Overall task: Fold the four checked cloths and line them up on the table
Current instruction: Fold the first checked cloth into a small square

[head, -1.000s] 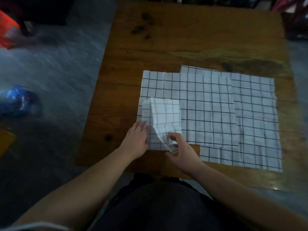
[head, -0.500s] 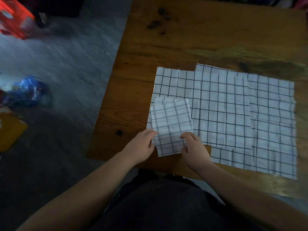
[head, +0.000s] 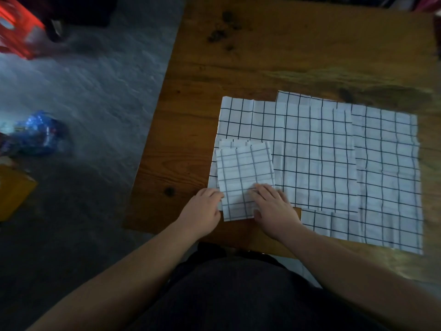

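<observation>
Nearest the camera, two bare forearms reach forward over dark clothing to the front edge of the wooden worktop (head: 298, 56). The left hand (head: 202, 211) sits at the left side of a folded checked cloth (head: 243, 175), its fingers (head: 218, 194) loosely bent and released, tips touching the cloth's left edge. The right hand (head: 274, 209) lies flat on the near right corner of the same cloth, fingers (head: 265, 188) spread and straight, pressing down and grasping nothing. The folded checked cloth is a small upright rectangle near the worktop's front left part; its near edge rests on bare wood, and the rest lies on the near left corner of a spread checked cloth (head: 238, 120). Lower layers of the fold peek out along its far edge. To the right, a second spread cloth (head: 315, 151) overlaps the first, and it lies in turn over a third, larger cloth (head: 391, 175) that reaches toward the worktop's right side. Beyond the cloths the wood bears a few dark stains (head: 224, 27). Off to the left, on the grey floor, lie a yellow object (head: 12, 194), a blue plastic bag (head: 40, 133) and, farthest, a blurred red object (head: 16, 29)
</observation>
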`<action>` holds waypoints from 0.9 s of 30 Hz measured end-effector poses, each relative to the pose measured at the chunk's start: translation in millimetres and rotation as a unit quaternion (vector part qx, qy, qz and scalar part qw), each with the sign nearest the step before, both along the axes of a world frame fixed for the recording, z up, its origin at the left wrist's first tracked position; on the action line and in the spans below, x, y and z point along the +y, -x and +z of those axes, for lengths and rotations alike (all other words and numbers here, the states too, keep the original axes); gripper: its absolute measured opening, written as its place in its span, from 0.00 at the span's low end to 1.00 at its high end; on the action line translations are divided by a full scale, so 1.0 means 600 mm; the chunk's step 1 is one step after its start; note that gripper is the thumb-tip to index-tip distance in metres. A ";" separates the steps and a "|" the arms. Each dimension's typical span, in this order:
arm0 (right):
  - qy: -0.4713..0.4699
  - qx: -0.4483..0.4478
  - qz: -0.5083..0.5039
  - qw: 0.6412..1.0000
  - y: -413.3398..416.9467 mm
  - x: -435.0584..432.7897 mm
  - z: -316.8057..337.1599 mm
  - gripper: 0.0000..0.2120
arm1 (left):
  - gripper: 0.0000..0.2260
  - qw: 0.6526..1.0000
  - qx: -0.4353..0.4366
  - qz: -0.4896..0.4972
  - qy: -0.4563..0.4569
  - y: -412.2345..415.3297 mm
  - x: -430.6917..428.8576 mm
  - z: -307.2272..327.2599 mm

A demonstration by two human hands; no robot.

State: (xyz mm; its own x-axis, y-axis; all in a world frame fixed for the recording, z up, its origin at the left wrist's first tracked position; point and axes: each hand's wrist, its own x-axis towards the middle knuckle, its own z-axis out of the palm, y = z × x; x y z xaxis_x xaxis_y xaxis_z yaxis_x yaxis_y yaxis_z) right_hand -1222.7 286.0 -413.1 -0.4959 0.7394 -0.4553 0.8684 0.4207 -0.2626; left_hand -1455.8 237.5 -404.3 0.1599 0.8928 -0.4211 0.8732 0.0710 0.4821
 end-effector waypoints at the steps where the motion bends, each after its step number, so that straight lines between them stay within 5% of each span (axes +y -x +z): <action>1: 0.000 -0.004 -0.003 1.000 0.002 0.000 -0.003 0.28 | 0.21 1.000 0.009 -0.010 -0.006 0.003 -0.004 -0.003; 14: 0.010 -0.030 -0.053 0.998 0.028 0.006 -0.010 0.30 | 0.24 0.999 0.011 -0.044 -0.026 0.013 -0.018 -0.010; 27: -0.005 0.041 -0.101 0.994 -0.002 -0.018 0.005 0.30 | 0.23 0.997 0.053 -0.055 -0.032 0.005 -0.021 -0.012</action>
